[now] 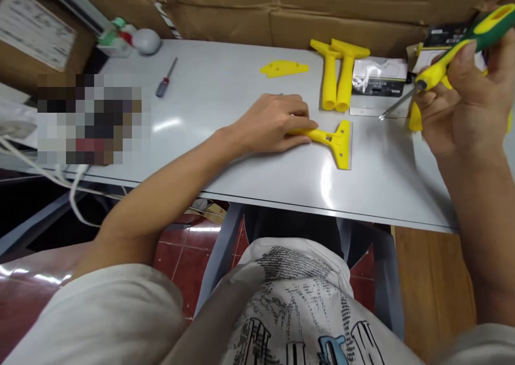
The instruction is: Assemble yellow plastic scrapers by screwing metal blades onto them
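My left hand point(279, 123) is wrapped round the handle of a yellow scraper point(341, 145), which lies on the table with its blade edge toward the right. Raised at the right, my right hand point(475, 86) grips a screwdriver point(438, 72) with a green and yellow handle. Its metal shaft points down and left, its tip apart from the scraper. Behind the scraper are two yellow scraper handles point(337, 78), side by side. A flat yellow plate point(285, 68) with small holes lies to their left.
A small screwdriver point(166, 79) and a round grey-white object point(146, 41) are at the back left. Packaged items point(379, 77) stand at the back right, by cardboard boxes point(225, 21). White cables point(72, 185) hang over the left front edge of the table point(225, 174).
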Demonstrator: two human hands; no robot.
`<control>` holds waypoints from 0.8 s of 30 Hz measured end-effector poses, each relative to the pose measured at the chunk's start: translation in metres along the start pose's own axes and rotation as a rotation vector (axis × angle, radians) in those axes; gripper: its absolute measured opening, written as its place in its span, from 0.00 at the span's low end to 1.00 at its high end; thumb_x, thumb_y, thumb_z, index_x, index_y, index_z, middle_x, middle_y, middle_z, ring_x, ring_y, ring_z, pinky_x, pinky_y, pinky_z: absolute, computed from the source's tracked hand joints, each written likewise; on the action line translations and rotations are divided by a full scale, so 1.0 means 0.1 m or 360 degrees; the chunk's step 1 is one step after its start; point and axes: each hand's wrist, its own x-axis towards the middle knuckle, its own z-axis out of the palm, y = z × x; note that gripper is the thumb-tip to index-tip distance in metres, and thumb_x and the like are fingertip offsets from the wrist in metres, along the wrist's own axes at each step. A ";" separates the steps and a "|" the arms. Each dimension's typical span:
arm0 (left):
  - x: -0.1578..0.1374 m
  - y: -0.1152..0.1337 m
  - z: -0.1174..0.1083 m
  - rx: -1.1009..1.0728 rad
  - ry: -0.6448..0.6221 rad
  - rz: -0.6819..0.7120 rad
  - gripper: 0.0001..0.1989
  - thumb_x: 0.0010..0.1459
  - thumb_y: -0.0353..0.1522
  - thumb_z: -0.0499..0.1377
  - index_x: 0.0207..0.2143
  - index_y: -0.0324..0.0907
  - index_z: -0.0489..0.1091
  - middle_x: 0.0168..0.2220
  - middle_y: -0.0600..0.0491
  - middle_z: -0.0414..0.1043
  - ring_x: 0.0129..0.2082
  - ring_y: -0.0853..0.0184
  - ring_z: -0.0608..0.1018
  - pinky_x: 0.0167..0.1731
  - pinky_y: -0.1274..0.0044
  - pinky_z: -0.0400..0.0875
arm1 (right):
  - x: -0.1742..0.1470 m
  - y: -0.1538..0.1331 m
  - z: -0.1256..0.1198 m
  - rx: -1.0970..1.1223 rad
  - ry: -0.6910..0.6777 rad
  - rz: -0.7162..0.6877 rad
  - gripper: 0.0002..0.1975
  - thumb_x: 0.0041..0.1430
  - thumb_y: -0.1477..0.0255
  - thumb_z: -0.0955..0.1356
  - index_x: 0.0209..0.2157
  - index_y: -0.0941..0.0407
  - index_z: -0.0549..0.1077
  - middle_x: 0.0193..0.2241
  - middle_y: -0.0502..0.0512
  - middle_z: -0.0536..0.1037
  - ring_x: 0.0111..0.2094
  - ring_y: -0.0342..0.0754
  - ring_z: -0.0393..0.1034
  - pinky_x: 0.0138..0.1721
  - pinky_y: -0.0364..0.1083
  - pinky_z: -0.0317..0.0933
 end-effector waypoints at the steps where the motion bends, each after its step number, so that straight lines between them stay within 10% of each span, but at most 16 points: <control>1: 0.00 -0.01 0.01 0.0032 -0.0002 0.0019 0.18 0.72 0.50 0.69 0.54 0.51 0.88 0.49 0.44 0.84 0.54 0.49 0.83 0.51 0.63 0.72 | -0.02 -0.01 0.03 -0.0007 0.0026 -0.0017 0.29 0.46 0.55 0.90 0.46 0.38 0.80 0.38 0.46 0.81 0.38 0.47 0.78 0.23 0.41 0.54; 10: -0.01 -0.04 0.03 0.0219 0.0021 0.0081 0.21 0.79 0.50 0.60 0.59 0.51 0.87 0.51 0.42 0.85 0.51 0.52 0.83 0.46 0.65 0.71 | -0.25 -0.19 0.15 -0.0390 -0.0003 0.0145 0.31 0.57 0.51 0.84 0.51 0.38 0.67 0.44 0.44 0.86 0.49 0.52 0.84 0.35 0.49 0.73; 13: -0.01 -0.02 0.04 0.0277 0.0039 0.0118 0.23 0.80 0.50 0.57 0.60 0.50 0.86 0.51 0.42 0.85 0.50 0.53 0.83 0.45 0.66 0.71 | -0.17 -0.02 0.11 -0.0458 -0.0135 -0.0228 0.33 0.63 0.52 0.83 0.59 0.35 0.65 0.43 0.44 0.83 0.45 0.49 0.85 0.31 0.45 0.75; 17: 0.00 -0.01 0.05 0.0337 0.0049 0.0182 0.24 0.82 0.51 0.56 0.62 0.50 0.85 0.49 0.43 0.85 0.49 0.54 0.84 0.42 0.68 0.71 | 0.02 0.31 0.07 -0.0435 -0.0172 -0.0994 0.43 0.55 0.32 0.79 0.66 0.31 0.69 0.71 0.47 0.63 0.38 0.45 0.83 0.27 0.48 0.79; 24: 0.01 -0.02 0.05 0.0383 0.0072 0.0251 0.24 0.83 0.50 0.54 0.63 0.51 0.85 0.48 0.44 0.85 0.47 0.56 0.84 0.40 0.68 0.71 | -0.08 0.44 0.22 -0.0594 -0.0240 -0.0992 0.41 0.62 0.29 0.70 0.70 0.29 0.64 0.73 0.52 0.56 0.40 0.48 0.82 0.31 0.52 0.84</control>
